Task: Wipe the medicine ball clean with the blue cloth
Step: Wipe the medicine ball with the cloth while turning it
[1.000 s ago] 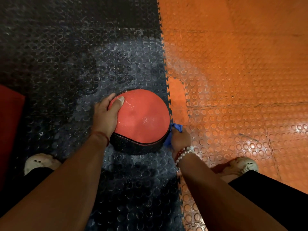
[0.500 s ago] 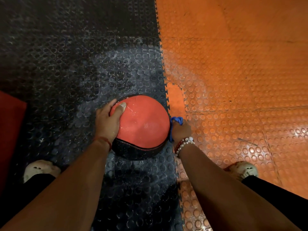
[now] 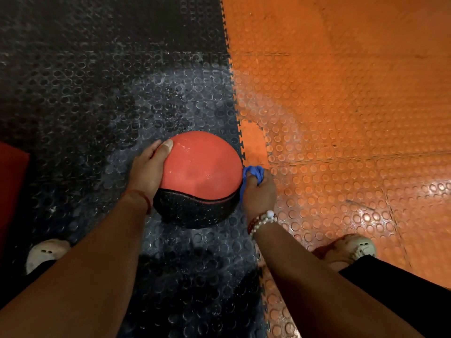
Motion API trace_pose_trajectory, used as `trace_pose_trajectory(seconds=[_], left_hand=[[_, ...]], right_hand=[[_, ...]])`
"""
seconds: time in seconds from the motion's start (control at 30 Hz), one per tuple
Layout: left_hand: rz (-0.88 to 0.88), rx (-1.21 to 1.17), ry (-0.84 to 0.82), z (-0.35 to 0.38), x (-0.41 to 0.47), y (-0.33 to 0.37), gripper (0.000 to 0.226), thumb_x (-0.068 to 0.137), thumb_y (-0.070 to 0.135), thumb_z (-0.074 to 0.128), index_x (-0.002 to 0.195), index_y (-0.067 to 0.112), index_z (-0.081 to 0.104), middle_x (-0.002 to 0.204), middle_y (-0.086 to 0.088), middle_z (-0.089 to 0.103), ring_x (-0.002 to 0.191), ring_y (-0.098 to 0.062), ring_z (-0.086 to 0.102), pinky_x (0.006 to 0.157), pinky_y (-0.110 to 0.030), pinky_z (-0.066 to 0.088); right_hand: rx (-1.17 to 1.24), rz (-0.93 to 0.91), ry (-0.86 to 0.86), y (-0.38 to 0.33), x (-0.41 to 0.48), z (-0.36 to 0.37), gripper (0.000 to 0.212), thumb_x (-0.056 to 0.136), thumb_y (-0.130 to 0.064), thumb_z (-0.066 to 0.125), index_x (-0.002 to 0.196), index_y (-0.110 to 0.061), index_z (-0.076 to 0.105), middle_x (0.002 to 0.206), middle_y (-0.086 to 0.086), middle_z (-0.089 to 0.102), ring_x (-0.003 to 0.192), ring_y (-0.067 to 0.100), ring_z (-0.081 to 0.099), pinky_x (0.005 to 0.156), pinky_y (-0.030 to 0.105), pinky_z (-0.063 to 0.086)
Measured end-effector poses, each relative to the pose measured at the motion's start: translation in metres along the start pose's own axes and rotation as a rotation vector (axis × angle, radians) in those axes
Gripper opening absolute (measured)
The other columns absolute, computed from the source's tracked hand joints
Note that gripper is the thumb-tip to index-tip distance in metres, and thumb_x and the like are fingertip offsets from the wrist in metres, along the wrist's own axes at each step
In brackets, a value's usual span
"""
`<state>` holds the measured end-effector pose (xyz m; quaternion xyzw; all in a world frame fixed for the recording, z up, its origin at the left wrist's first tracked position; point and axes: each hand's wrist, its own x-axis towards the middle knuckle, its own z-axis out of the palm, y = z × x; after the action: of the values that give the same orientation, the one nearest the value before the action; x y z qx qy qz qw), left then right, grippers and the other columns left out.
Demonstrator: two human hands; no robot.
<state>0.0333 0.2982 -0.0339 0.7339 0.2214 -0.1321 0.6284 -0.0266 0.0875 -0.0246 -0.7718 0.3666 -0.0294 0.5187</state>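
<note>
The medicine ball [image 3: 202, 167], red on top and speckled black below, sits on the dark studded floor mat between my arms. My left hand [image 3: 146, 172] holds its left side, thumb laid over the red top and fingers wrapped behind. My right hand [image 3: 259, 193] grips the bunched blue cloth [image 3: 255, 172] and presses it against the ball's right side. Most of the cloth is hidden in my fist and behind the ball.
The black studded mat [image 3: 97, 93] joins an orange studded mat [image 3: 341, 106] along a toothed seam just right of the ball. My pale shoes stand at lower left [image 3: 45, 252] and lower right [image 3: 351, 247]. A red object [image 3: 12, 181] lies at the left edge.
My right hand has slid the cloth up along the ball's right side, away from me. The left hand keeps its hold on the ball.
</note>
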Motion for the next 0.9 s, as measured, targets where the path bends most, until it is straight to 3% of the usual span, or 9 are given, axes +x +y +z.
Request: trace_pose_trajectory(seconds=[0.2, 0.3, 0.37, 0.47, 0.53, 0.6, 0.7, 0.8, 0.9], left_hand=[[-0.066, -0.197, -0.087, -0.002, -0.013, -0.016, 0.079, 0.068, 0.077, 0.063, 0.134, 0.036, 0.052, 0.134, 0.001, 0.058, 0.118, -0.023, 0.06, 0.095, -0.049, 0.05], [-0.158, -0.252, -0.14, -0.002, -0.016, -0.007, 0.06, 0.079, 0.066, 0.06, 0.128, 0.031, 0.059, 0.124, -0.004, 0.066, 0.111, -0.025, 0.065, 0.087, -0.044, 0.054], [-0.286, -0.208, -0.185, -0.003, -0.021, 0.0, 0.054, 0.083, 0.065, 0.056, 0.12, 0.026, 0.063, 0.109, -0.008, 0.073, 0.095, -0.024, 0.071, 0.077, -0.038, 0.055], [-0.455, -0.121, -0.249, -0.003, -0.033, 0.005, 0.062, 0.079, 0.072, 0.053, 0.111, 0.02, 0.064, 0.09, -0.012, 0.075, 0.076, -0.025, 0.074, 0.068, -0.035, 0.054], [-0.522, -0.122, -0.285, -0.002, -0.043, 0.009, 0.068, 0.076, 0.076, 0.054, 0.111, 0.019, 0.063, 0.092, -0.014, 0.075, 0.079, -0.028, 0.073, 0.069, -0.036, 0.054], [-0.464, -0.11, -0.245, 0.0, -0.051, 0.009, 0.075, 0.069, 0.079, 0.059, 0.121, 0.025, 0.06, 0.108, -0.011, 0.073, 0.093, -0.028, 0.071, 0.079, -0.041, 0.055], [-0.204, 0.025, -0.052, 0.006, -0.064, 0.001, 0.09, 0.06, 0.083, 0.064, 0.138, 0.043, 0.045, 0.142, 0.003, 0.049, 0.122, -0.022, 0.054, 0.103, -0.051, 0.042], [0.029, 0.091, 0.08, 0.012, -0.085, -0.004, 0.071, 0.073, 0.064, 0.069, 0.137, 0.042, 0.049, 0.139, 0.007, 0.042, 0.128, -0.014, 0.045, 0.11, -0.038, 0.034], [0.15, 0.19, 0.113, 0.015, -0.095, -0.011, 0.063, 0.081, 0.044, 0.072, 0.139, 0.038, 0.049, 0.139, 0.005, 0.042, 0.127, -0.01, 0.042, 0.105, -0.025, 0.03]], right_hand=[[0.307, 0.32, -0.124, 0.006, 0.03, 0.005, 0.016, 0.089, -0.015, 0.054, 0.076, -0.021, 0.061, 0.072, 0.007, 0.059, 0.074, 0.026, 0.057, 0.071, 0.043, 0.048], [0.214, 0.292, -0.128, 0.004, 0.026, 0.004, 0.011, 0.081, -0.027, 0.057, 0.071, -0.023, 0.06, 0.077, 0.007, 0.062, 0.082, 0.031, 0.062, 0.083, 0.052, 0.05], [0.129, 0.262, -0.152, 0.002, 0.021, -0.002, 0.018, 0.086, -0.022, 0.055, 0.068, -0.022, 0.053, 0.081, 0.011, 0.059, 0.085, 0.029, 0.06, 0.087, 0.052, 0.047], [-0.015, 0.241, -0.193, 0.002, 0.012, -0.014, 0.022, 0.089, -0.022, 0.054, 0.069, -0.024, 0.046, 0.09, 0.014, 0.059, 0.093, 0.036, 0.06, 0.086, 0.055, 0.049], [-0.06, 0.223, -0.217, 0.0, 0.009, -0.02, 0.021, 0.089, -0.024, 0.053, 0.07, -0.025, 0.047, 0.089, 0.012, 0.059, 0.093, 0.038, 0.06, 0.085, 0.055, 0.049], [-0.059, 0.21, -0.203, -0.002, 0.005, -0.025, 0.016, 0.091, -0.022, 0.053, 0.075, -0.02, 0.048, 0.086, 0.01, 0.057, 0.09, 0.032, 0.059, 0.086, 0.044, 0.049], [-0.062, 0.137, -0.088, -0.001, -0.01, -0.029, 0.007, 0.092, -0.019, 0.05, 0.086, -0.015, 0.05, 0.085, 0.009, 0.057, 0.085, 0.027, 0.057, 0.078, 0.035, 0.044], [-0.105, -0.011, 0.029, 0.004, -0.038, -0.025, 0.008, 0.091, -0.019, 0.05, 0.091, -0.012, 0.054, 0.09, 0.011, 0.06, 0.08, 0.027, 0.057, 0.068, 0.032, 0.043], [-0.206, -0.263, 0.073, 0.002, -0.07, -0.023, 0.024, 0.086, -0.014, 0.05, 0.109, -0.015, 0.058, 0.101, 0.008, 0.053, 0.078, 0.023, 0.052, 0.065, 0.03, 0.043]])
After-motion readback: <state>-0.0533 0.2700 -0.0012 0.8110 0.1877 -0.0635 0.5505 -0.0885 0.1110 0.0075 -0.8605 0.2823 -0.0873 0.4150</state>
